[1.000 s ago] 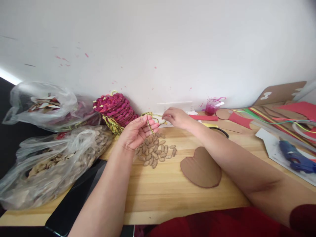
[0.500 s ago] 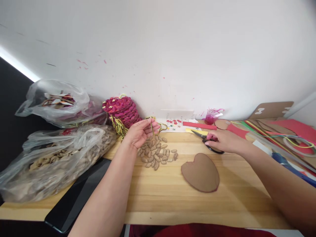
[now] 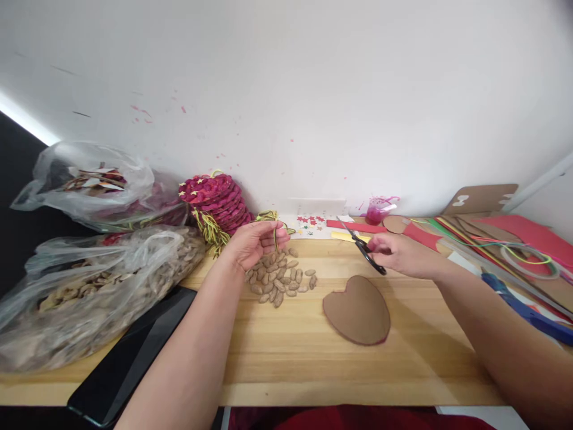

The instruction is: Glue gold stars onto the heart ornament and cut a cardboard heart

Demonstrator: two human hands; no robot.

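My left hand (image 3: 255, 242) is raised palm-up above a small pile of peanut shells (image 3: 280, 278), its fingers pinching a yellow-green cord (image 3: 274, 223). My right hand (image 3: 398, 254) grips black-handled scissors (image 3: 360, 243), lifted off the wooden table (image 3: 286, 340) with the blades pointing up and left. A brown cardboard heart (image 3: 357, 310) lies on the table in front of my right hand.
Two clear plastic bags (image 3: 89, 286) of shells and scraps sit at the left, beside a dark red woven ornament (image 3: 215, 200). A black phone (image 3: 129, 352) lies at the table's front left edge. Coloured paper sheets, cords and a blue glue gun (image 3: 523, 304) crowd the right.
My right hand let go of the cord, moved right to the scissors, took hold of them and lifted them. My left hand kept the cord.
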